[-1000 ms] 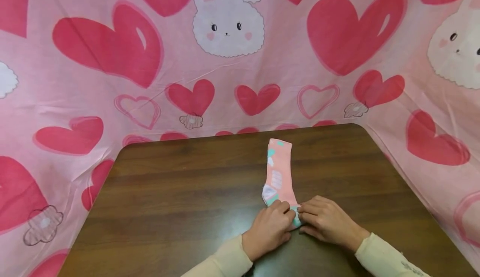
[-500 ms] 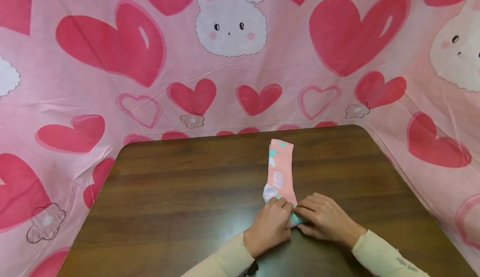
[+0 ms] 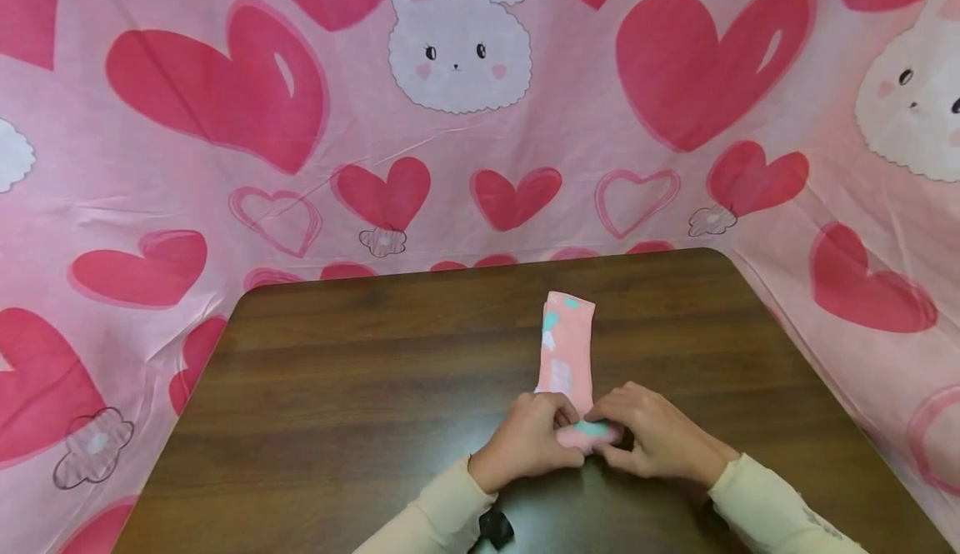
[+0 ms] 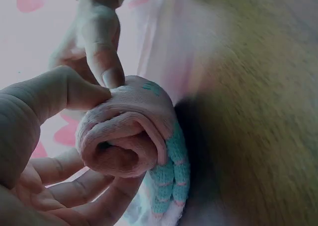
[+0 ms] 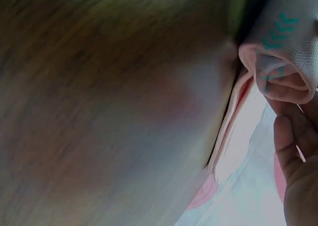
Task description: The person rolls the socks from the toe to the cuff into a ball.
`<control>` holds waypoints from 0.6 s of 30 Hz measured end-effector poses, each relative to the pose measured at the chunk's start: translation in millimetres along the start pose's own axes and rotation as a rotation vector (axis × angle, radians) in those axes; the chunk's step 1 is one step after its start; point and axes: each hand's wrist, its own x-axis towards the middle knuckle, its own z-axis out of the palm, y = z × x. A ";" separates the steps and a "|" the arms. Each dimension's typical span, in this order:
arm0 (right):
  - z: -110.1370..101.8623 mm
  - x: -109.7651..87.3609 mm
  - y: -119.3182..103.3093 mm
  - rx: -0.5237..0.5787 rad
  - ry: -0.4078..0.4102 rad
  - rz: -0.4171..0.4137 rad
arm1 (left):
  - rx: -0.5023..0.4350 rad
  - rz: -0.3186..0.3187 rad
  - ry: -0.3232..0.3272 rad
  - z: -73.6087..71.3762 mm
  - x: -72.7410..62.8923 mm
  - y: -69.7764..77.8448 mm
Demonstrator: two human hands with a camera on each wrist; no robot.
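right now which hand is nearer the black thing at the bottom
Left: in the head view, the left hand is just above the black thing, the right hand farther, upper right.

The head camera looks forward and down across the desk (image 3: pixel 360 371) toward the heart-print cloth (image 3: pixel 450 137), from well back. Both wrist cameras sit low and close, their pictures turned sideways, viewing the rolled sock (image 4: pixel 149 136) from opposite ends; all three views share it.
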 end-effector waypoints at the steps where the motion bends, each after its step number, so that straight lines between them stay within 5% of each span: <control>1: -0.7 0.2 -0.3 0.006 -0.011 0.020 | -0.029 -0.009 -0.003 -0.6 0.0 -0.9; 7: -4.1 3.0 2.8 0.127 -0.150 0.170 | -0.124 -0.045 -0.008 -4.4 1.9 -6.8; 13: -1.9 8.1 12.4 0.299 -0.194 0.217 | -0.166 -0.058 -0.004 -6.3 5.1 -12.9; 16: -0.3 9.4 14.8 0.305 -0.184 0.248 | -0.078 -0.017 0.024 -6.3 5.0 -13.0; 18: 0.6 11.6 15.7 0.285 -0.177 0.273 | 0.068 0.054 0.074 -6.0 2.8 -9.8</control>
